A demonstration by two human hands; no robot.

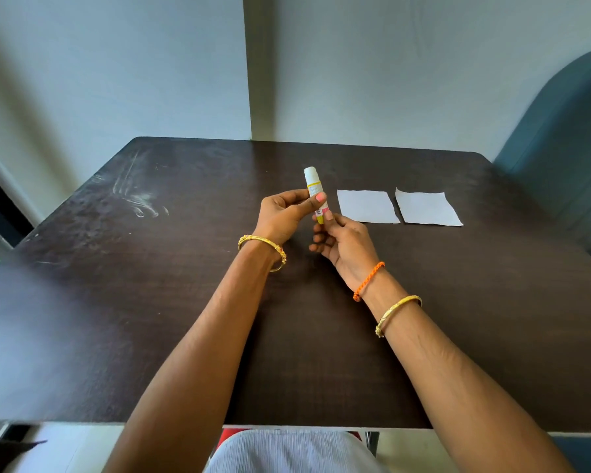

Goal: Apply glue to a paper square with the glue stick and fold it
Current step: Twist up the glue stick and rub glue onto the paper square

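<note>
Glue stick [314,189] held upright above the dark table [151,302], white cap end pointing up and away, yellow base end down — both hands have it. Left hand [284,216] curls its fingers round the middle of the tube, thumb laid across the printed label. Right hand [342,244] pinches the yellow base between thumb and fingertips, the other fingers loosely curled below. I cannot tell whether the cap is loosened or fully seated.

2 white paper squares [367,206] [427,208] lie flat on the table just to the right of the hands, side by side with a narrow gap between them, neither touched and neither folded.

Gold bangles sit on both wrists, and an orange braided band [369,280] circles the right wrist. Pale smears [140,196] mark the tabletop to the far left — well apart from the papers. A blue-grey chair back [567,148] stands beyond the table's right corner.
</note>
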